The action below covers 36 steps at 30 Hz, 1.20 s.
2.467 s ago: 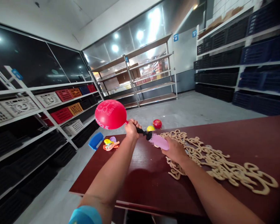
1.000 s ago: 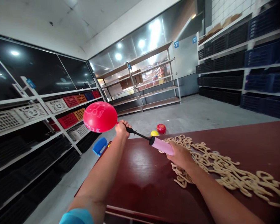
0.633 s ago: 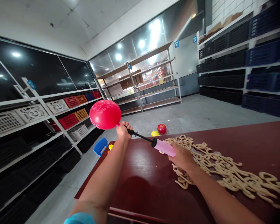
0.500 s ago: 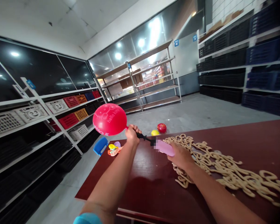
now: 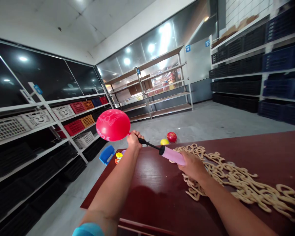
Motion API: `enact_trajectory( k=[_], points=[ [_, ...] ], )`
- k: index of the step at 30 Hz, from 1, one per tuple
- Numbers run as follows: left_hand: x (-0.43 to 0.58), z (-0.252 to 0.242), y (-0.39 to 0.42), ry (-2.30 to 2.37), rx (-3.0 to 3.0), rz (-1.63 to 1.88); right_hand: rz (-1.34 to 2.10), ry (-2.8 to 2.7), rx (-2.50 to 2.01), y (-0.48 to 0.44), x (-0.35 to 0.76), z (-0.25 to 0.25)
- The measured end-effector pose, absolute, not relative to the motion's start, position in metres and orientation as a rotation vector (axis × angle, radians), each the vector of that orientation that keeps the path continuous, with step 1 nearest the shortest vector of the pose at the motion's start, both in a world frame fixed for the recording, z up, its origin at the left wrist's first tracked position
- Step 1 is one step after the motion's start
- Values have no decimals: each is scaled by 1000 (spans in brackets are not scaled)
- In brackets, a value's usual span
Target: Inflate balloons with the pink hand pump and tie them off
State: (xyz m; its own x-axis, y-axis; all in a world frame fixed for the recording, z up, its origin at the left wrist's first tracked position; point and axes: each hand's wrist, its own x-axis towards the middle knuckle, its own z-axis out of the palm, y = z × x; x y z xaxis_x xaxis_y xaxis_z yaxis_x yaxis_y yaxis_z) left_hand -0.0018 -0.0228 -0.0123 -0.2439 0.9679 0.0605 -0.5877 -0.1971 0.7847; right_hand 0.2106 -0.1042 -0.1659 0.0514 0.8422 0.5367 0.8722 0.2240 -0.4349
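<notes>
A red inflated balloon (image 5: 113, 126) with white "hello" print stands out to the left of my left hand (image 5: 134, 139). My left hand is closed round the balloon's neck, together with the black end of a hand pump (image 5: 172, 155). A thin black rod runs from there into the pump's pink barrel. My right hand (image 5: 193, 166) grips the barrel's near end, its fingers wrapped round it. The pump is held tilted above the dark red table (image 5: 149, 193). What lies inside the left fist is hidden.
A heap of beige, curly string-like pieces (image 5: 236, 178) covers the table's right part. Small deflated balloons (image 5: 119, 155) lie at its far left corner, near a blue chair (image 5: 106, 154). Beyond the far edge are a yellow balloon (image 5: 164, 142) and a red balloon (image 5: 171, 137). Shelves with crates line the walls.
My left hand has drawn away to the left from my right, and more of the pump's black rod shows. The red balloon has shifted slightly left and turned. Both grips stay closed.
</notes>
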Motion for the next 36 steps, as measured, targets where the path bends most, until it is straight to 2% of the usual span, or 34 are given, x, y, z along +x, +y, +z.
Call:
enact_trajectory(
  k=[7, 22, 36],
  points=[
    [-35, 11, -11, 753, 719, 1767, -40, -1752, -1628, -101, 210, -171],
    [40, -66, -35, 776, 627, 1647, -18, -1828, -1637, -99, 208, -182],
    [-57, 16, -18, 763, 691, 1765, -68, -1816, -1584, -99, 206, -176]
  ],
)
